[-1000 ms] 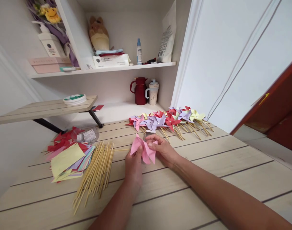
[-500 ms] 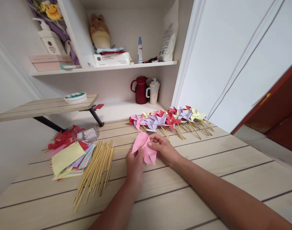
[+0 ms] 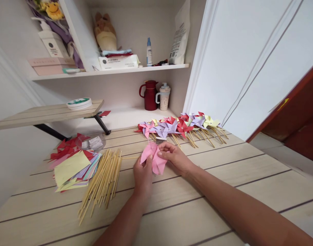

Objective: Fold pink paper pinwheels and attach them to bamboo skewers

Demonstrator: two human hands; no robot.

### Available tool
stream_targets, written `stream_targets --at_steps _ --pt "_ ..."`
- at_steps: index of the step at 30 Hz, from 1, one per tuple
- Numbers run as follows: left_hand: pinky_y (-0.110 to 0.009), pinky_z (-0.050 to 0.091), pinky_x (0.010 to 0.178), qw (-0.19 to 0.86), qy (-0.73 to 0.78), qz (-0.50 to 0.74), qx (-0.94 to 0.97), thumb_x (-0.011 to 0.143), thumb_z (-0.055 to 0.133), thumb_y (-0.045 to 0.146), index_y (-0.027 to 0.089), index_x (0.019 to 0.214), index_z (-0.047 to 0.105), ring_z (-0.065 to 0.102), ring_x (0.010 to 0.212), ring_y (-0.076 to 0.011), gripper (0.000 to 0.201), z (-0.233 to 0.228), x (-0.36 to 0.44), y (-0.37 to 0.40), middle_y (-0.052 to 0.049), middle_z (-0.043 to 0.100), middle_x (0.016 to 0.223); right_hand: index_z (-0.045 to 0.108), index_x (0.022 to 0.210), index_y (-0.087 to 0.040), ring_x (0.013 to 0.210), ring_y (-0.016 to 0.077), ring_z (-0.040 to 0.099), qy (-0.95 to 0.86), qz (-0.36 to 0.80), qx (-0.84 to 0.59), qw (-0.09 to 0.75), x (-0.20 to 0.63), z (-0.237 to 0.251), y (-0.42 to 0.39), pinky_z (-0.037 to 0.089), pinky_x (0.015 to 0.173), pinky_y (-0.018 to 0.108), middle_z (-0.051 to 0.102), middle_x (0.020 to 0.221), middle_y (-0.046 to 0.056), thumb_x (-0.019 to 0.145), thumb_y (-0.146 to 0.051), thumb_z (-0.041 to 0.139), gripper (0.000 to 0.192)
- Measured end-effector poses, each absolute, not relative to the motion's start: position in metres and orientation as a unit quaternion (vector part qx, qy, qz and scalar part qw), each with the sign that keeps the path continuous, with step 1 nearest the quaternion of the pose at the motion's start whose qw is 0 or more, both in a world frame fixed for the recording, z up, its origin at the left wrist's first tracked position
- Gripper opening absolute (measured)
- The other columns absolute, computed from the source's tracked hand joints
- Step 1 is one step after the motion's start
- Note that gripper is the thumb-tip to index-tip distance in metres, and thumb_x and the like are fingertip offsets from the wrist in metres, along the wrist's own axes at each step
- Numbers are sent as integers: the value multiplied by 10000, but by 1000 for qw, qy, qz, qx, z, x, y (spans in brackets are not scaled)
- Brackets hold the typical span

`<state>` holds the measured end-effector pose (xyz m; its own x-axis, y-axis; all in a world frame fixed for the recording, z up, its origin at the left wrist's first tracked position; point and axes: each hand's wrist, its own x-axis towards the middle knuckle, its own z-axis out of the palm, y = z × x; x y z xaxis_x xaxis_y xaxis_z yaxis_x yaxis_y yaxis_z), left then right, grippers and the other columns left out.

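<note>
A: Left hand (image 3: 143,172) and right hand (image 3: 174,158) both pinched shut on the pink paper pinwheel (image 3: 153,159), held just above the wooden table (image 3: 223,177).

B: Orientation?

A: Face tilted up at the person; thin stick (image 3: 130,158) runs out leftward, toward the skewer pile (image 3: 102,181).

B: Advice?

A: I'd say keep the folded tips stacked at centre, grip light, no creasing. Finished pinwheels (image 3: 182,128) lie beyond

Probably a home craft corner: shelf (image 3: 110,72) with plush toy (image 3: 105,31), jug (image 3: 149,96).

bare forearms, no sleeves, hands (image 3: 156,164) ringless
</note>
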<state>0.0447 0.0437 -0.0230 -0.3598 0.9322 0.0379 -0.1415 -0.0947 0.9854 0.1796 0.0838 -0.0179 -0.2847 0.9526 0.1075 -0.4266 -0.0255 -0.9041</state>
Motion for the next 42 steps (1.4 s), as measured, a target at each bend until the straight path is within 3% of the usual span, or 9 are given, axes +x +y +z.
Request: stream_targets --at_steps 7,12,19,25,32,36,39,42 --pt "-312 497 728 390 533 625 416 761 708 340 159 927 770 692 823 -251 253 -23 42 44 -87 772 891 684 783 -199 629 132 560 -452 675 -279 511 179 -23 85 389 632 275 662 732 -16 618 -276 889 274" --pt "-320 496 811 429 492 623 430 792 702 347 177 1007 766 690 942 -264 282 -22 43 45 -92 771 1000 669 745 -204 584 121 531 -453 657 -291 528 177 -20 83 375 598 266 647 689 -29 598 -276 889 274" --pt "-329 483 866 491 459 595 441 848 609 578 145 960 755 678 933 -259 470 -18 42 43 -90 765 941 664 727 -196 556 100 474 -429 620 -325 572 171 -15 80 353 572 245 577 616 -50 575 -282 884 281" --pt "-323 497 849 513 415 609 440 772 743 432 170 1179 683 670 1007 -248 488 -20 46 44 -100 740 1100 671 744 -190 597 104 507 -406 623 -314 590 171 -24 84 375 608 247 598 669 -42 585 -262 874 268" --pt "-309 500 728 475 485 609 410 734 746 371 103 859 749 678 769 -220 296 -27 42 50 -102 754 837 659 773 -197 596 109 495 -432 617 -322 573 169 -30 83 370 612 256 580 675 -45 639 -262 828 225" --pt "-295 488 703 463 507 617 385 724 743 366 97 869 769 669 748 -212 307 -26 37 52 -84 754 791 657 898 -217 662 127 522 -487 580 -332 563 171 -31 82 396 637 264 596 781 -26 713 -253 753 212" --pt "-291 484 713 472 502 635 349 703 755 347 97 865 771 663 755 -205 298 -25 35 53 -83 759 813 651 1024 -235 725 149 546 -549 505 -356 563 174 -27 82 436 686 292 615 882 3 775 -231 664 249" --pt "-282 473 705 474 499 649 323 682 767 338 100 819 769 643 725 -187 275 -24 34 54 -70 752 789 657 1032 -249 828 178 584 -598 417 -377 572 178 -22 81 474 752 337 606 1018 38 795 -193 598 251"
